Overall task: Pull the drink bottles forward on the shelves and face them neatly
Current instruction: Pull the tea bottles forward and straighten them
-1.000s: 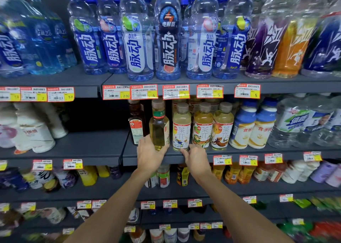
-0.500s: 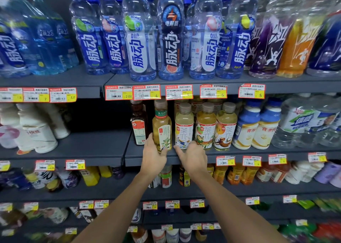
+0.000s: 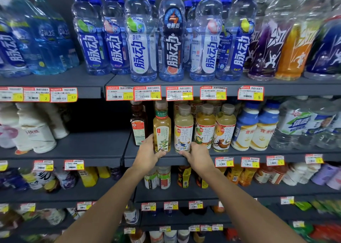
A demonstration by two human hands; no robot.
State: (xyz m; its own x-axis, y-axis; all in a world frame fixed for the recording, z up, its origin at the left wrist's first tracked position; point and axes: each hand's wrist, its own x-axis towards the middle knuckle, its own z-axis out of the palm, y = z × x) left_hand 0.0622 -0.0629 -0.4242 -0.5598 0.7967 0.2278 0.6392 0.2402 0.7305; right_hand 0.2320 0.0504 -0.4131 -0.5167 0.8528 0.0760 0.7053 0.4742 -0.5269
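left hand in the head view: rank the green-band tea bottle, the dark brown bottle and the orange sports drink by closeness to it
1. green-band tea bottle, in the left hand
2. dark brown bottle, just left, set back
3. orange sports drink, top shelf, far right

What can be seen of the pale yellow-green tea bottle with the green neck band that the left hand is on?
The pale yellow-green tea bottle with a green neck band is clear plastic, filled with light liquid, with a beige cap, a red stripe under the band and a leaf-and-flower print low on its label. It stands upright at the front edge of the grey middle shelf, between a dark brown bottle with a red label and a pale tea bottle with a white label. The left hand cups its lower left side, thumb under its base.
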